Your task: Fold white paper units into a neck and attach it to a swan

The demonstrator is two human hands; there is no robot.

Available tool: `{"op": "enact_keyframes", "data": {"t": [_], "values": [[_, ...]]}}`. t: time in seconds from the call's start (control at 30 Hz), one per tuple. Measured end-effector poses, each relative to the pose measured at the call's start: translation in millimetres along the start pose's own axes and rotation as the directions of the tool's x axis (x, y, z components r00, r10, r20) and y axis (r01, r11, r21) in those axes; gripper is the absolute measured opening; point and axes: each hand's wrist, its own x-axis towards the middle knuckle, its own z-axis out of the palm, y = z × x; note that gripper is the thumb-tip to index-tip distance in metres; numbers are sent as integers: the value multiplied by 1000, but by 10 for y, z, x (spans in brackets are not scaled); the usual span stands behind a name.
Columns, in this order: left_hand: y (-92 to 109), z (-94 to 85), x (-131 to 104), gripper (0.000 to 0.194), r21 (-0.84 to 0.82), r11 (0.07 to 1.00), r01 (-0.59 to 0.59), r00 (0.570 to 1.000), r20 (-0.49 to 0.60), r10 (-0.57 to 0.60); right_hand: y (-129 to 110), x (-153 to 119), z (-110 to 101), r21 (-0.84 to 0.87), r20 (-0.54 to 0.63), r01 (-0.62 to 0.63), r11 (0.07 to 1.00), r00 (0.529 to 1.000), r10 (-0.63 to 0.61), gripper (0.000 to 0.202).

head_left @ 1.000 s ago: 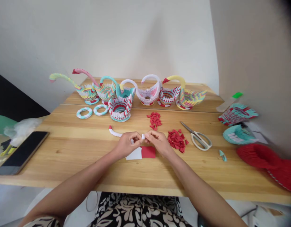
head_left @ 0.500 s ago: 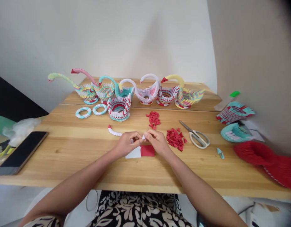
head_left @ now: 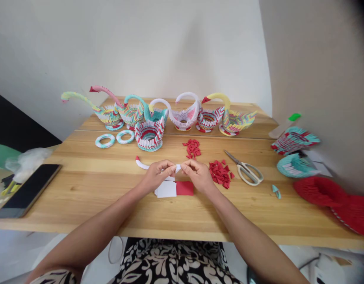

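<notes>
Pinched between both hands is a small folded piece of white paper (head_left: pixel 178 168). My left hand (head_left: pixel 160 175) grips its left side with thumb and fingers, and my right hand (head_left: pixel 197 173) grips its right side. Just below the hands lie a stack of white paper slips (head_left: pixel 166 189) and a red paper slip (head_left: pixel 184 188), side by side. A curved white paper neck with a red tip (head_left: pixel 142 164) lies beyond my left hand, partly hidden by it. Close to my right hand is a pile of folded red paper pieces (head_left: pixel 220 174).
Scissors (head_left: pixel 248 173) lie at right, near teal paper pieces and a red pleated paper form (head_left: pixel 320 193). Several paper swans (head_left: pixel 183 116) line the back, with a swan body (head_left: pixel 149 136) and two rings (head_left: pixel 105 141) before them. A phone (head_left: pixel 28 189) lies left.
My hands have moved slightly apart, and more of the white paper shows between the fingertips. More of the white slips below is uncovered.
</notes>
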Motion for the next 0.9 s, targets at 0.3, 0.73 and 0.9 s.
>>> {"op": "enact_keyframes", "data": {"t": [0.3, 0.73, 0.9], "values": [[-113, 74, 18, 17, -53, 998, 38, 997, -69, -41, 6, -11, 1, 39, 41, -4, 999, 999, 2, 28], [-87, 85, 9, 18, -135, 990, 50, 985, -155, -71, 125, 17, 55, 164, 51, -33, 986, 998, 25, 22], [-102, 99, 27, 21, -268, 962, 50, 989, -123, -86, 117, 18, 52, 132, 9, -33, 991, 999, 32, 19]]}}
